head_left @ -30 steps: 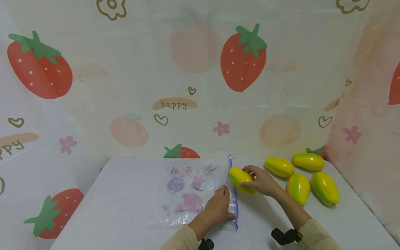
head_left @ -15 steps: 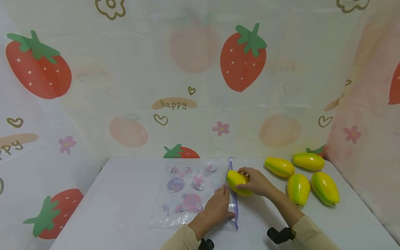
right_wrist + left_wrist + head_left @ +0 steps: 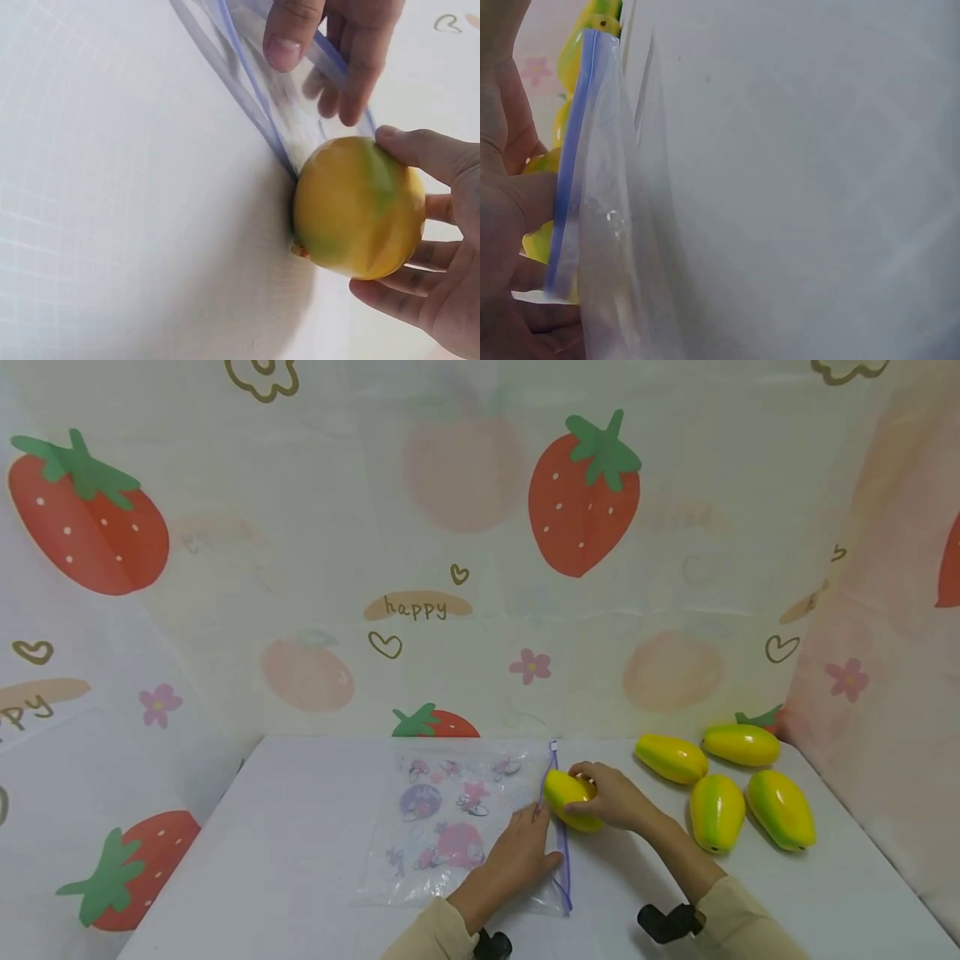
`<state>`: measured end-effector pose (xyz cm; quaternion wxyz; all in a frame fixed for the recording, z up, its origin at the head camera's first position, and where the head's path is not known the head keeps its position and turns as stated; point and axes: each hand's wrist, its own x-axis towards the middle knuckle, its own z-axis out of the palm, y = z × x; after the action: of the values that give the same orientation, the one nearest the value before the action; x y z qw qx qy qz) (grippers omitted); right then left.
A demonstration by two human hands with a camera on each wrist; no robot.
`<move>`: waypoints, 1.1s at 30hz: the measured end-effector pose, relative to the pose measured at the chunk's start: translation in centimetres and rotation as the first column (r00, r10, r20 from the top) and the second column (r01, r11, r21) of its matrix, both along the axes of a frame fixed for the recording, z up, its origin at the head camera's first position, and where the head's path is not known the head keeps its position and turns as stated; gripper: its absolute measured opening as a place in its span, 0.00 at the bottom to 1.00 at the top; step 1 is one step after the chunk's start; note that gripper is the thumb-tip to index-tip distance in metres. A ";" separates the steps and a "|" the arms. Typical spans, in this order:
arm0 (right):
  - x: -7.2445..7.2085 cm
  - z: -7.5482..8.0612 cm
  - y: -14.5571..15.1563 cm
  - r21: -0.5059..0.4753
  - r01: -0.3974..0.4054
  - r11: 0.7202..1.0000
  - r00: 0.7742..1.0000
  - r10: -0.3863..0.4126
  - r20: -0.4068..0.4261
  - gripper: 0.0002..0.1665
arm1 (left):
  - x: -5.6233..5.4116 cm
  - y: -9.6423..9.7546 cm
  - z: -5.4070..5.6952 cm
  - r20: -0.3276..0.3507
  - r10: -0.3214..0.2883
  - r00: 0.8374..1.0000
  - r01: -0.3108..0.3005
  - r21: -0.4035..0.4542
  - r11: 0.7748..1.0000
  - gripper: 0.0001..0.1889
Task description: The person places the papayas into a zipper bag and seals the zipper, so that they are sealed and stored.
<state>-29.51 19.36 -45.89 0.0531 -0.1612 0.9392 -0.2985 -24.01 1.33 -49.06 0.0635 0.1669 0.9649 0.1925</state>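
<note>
A clear zip bag (image 3: 442, 860) with a purple edge and pink and purple prints lies flat on the table, its mouth facing right. At that mouth my left hand (image 3: 516, 852) holds the upper film, thumb at the purple strip and fingers over the film. My right hand (image 3: 618, 797) grips a yellow-green papaya (image 3: 567, 797), thumb and fingers around its side. The papaya's left end meets the parted purple edges; how far it sits inside is hard to tell. In the right wrist view the papaya (image 3: 358, 210) rests close to the white surface, beside the parted film.
Several more papayas lie on the right of the white table (image 3: 300, 827), one of them a papaya (image 3: 780, 810) near the right edge. A strawberry-print backdrop (image 3: 450, 527) stands behind and at both sides. Black wrist cameras sit at both sleeves.
My right hand has carried the papaya slightly left, up to the bag's mouth. My left hand stays nearly in place on the bag. The head view has shifted slightly.
</note>
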 end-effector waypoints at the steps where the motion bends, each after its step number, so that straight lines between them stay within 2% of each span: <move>1: 0.0 0.0 0.0 0.004 0.002 1.000 1.000 -0.002 0.003 0.32 | 0.0 0.0 0.0 -0.005 0.003 1.000 -0.003 0.002 1.000 0.39; 5: -0.1 0.1 -0.1 0.012 0.010 1.000 1.000 -0.010 0.010 0.32 | 0.1 -0.1 0.1 -0.050 0.023 0.998 -0.022 0.028 0.999 0.37; 11: -0.2 0.3 -0.3 0.018 0.023 1.000 0.999 -0.023 0.032 0.32 | 0.4 -0.1 0.3 -0.105 0.105 0.989 -0.094 0.107 0.990 0.31; 20: -0.2 0.4 -0.3 0.031 0.018 0.999 1.000 -0.019 0.023 0.32 | 0.1 0.0 0.1 -0.066 0.170 0.983 -0.163 0.100 0.981 0.34; 29: 0.0 0.2 -0.1 0.007 0.025 1.000 0.999 -0.025 0.022 0.33 | -0.1 -0.2 -0.3 -0.062 0.166 0.984 -0.155 0.161 0.975 0.20; 33: 0.3 0.1 0.1 -0.003 0.004 1.000 1.000 -0.004 -0.005 0.34 | -0.5 -0.4 -0.4 -0.020 0.186 0.982 -0.176 0.247 0.953 0.16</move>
<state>-29.22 19.50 -45.75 0.0498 -0.1602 0.9391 -0.2998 -24.47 0.92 -49.46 0.0037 0.0884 0.9463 0.3110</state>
